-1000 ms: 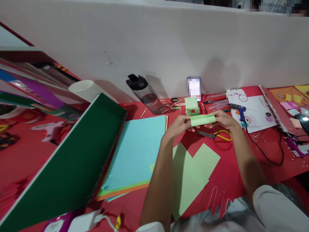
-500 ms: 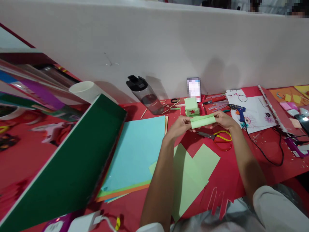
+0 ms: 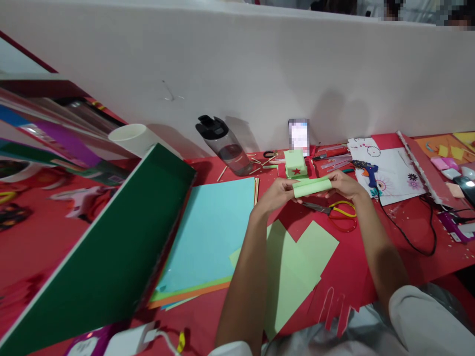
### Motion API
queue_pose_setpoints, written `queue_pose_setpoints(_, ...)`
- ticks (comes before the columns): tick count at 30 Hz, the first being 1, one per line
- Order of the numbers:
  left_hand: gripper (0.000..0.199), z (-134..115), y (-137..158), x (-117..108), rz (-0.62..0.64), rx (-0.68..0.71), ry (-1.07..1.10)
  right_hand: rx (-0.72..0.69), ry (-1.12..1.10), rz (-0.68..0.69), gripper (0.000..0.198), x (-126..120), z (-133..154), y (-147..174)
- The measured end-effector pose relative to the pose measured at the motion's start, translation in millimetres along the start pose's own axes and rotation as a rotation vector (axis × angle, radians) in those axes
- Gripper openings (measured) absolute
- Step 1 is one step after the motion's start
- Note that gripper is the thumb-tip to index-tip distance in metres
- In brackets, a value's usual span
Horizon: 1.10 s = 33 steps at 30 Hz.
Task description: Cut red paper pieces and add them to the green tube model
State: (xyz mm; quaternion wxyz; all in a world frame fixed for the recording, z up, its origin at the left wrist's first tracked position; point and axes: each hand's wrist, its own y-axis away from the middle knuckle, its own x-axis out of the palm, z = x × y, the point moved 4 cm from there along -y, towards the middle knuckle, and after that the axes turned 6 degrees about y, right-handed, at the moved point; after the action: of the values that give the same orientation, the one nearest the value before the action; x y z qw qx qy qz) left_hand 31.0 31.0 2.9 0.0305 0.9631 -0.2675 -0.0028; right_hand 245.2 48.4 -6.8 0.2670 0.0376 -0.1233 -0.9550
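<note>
Between my two hands is a pale green strip of paper [image 3: 312,188], curled into a roll and held above the table. My left hand [image 3: 276,194] pinches its left end, and my right hand [image 3: 344,186] grips the right end. Just below the paper lie scissors [image 3: 336,208] with yellow and red handles. Behind it stands a small green paper box [image 3: 296,164] with a red star on its front. Cut light green paper sheets [image 3: 297,267] rest on the red table under my forearms.
A stack of coloured paper [image 3: 215,232] lies to the left, beside a leaning green board [image 3: 107,252]. A water bottle [image 3: 232,153] and a phone [image 3: 299,136] stand near the white partition. On the right are a blue glue gun [image 3: 369,173] and its black cable [image 3: 404,232].
The view has shifted very slightly. Both hands keep the rolled green paper in nearly the same place.
</note>
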Motion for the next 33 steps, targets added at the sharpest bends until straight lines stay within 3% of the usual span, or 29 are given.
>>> queue_pose_setpoints(9, 0.025, 2, 0, -3, -0.010, -0.010, 0.018, -0.066, 0.040, -0.035, 0.038, 2, 3, 2)
queue_pose_setpoints(16, 0.041, 0, -1, 0, -0.025, 0.024, 0.055, -0.045, 0.086, 0.008, 0.037, 3, 8, 5)
queue_pose_setpoints(25, 0.031, 3, -2, -4, -0.079, 0.032, 0.048, -0.129, 0.102, -0.086, 0.041, 2, 11, 2)
queue_pose_setpoints(33, 0.033, -2, -1, 1, -0.056, 0.040, 0.082, -0.140, 0.131, -0.068, 0.035, 2, 14, 4)
